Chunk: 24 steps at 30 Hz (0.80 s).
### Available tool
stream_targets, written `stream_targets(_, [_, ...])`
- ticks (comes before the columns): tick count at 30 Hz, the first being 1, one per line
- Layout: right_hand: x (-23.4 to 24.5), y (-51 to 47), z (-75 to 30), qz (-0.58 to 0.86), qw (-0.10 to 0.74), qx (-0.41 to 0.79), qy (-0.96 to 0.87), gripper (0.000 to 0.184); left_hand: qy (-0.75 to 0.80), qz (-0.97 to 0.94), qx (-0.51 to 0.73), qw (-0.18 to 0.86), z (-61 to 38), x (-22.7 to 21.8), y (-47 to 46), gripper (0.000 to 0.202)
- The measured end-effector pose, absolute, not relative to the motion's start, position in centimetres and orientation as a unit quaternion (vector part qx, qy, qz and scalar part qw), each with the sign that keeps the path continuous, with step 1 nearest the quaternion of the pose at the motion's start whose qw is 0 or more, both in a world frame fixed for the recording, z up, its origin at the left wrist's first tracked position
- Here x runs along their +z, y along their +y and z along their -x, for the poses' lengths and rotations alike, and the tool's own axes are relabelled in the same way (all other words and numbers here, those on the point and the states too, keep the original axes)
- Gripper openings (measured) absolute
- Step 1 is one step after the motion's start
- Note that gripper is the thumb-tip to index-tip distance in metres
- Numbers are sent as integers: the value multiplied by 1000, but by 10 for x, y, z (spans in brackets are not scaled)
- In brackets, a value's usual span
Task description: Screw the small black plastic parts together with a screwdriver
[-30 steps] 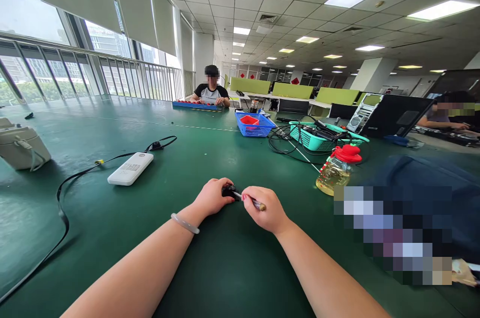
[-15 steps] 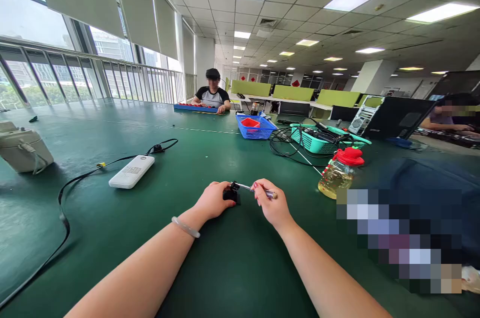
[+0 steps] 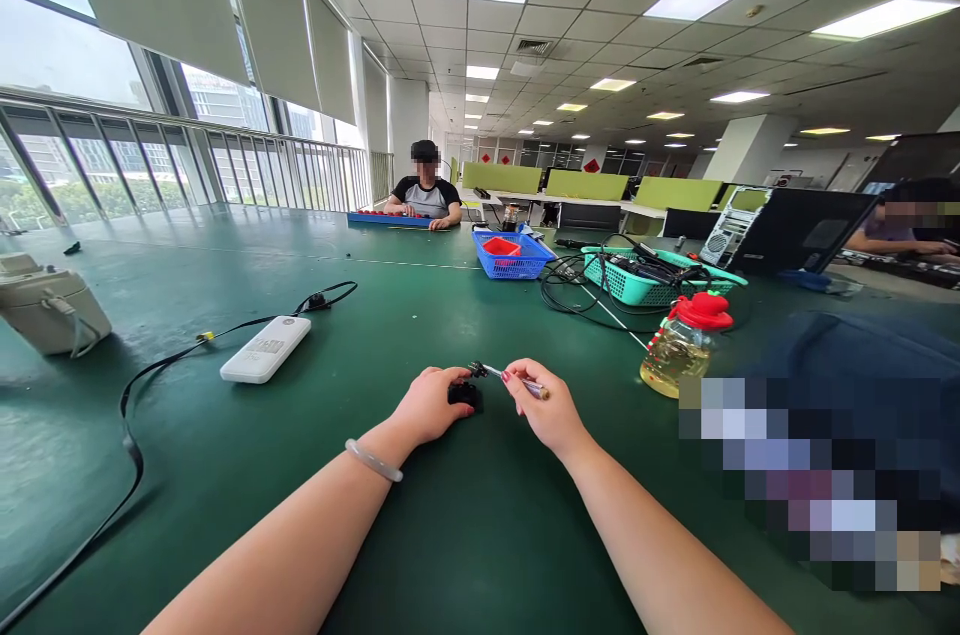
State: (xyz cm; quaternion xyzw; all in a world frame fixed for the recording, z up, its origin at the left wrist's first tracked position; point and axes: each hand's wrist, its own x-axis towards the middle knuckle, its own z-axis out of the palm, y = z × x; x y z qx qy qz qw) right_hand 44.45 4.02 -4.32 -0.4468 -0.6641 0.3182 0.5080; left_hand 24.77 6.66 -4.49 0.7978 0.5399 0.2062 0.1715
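My left hand [image 3: 429, 403], with a pale bangle at the wrist, is closed around a small black device [image 3: 465, 396] low over the green table. A small dark knobbly part [image 3: 478, 370] sticks up at the top of that device, by my left fingertips. My right hand [image 3: 545, 407] pinches a screwdriver [image 3: 534, 388] with a see-through, brown-ended handle. Its thin metal shaft points left, and the tip meets the dark part or ends right beside it; which of these I cannot tell.
On the green table [image 3: 360, 335] a white power bank [image 3: 266, 349] and black cable [image 3: 154, 365] lie left. A red-lidded bottle [image 3: 677, 352], a teal basket [image 3: 637, 285] of cables and a blue basket [image 3: 517, 260] stand right. A person [image 3: 425, 195] sits opposite.
The screwdriver handle has shifted slightly left and its shaft now slopes a little more. The dark part shows a little farther right. My left hand keeps its hold.
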Motion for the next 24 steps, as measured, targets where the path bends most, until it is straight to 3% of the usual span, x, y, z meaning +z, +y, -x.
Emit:
stream_targets(16, [-45, 50, -451, 502, 540, 383, -556, 41, 517, -825, 186, 137, -248, -48, 68, 51])
stream_targets(24, [-42, 44, -448, 469, 558, 334, -598, 40, 505, -831, 193, 134, -248, -48, 64, 53])
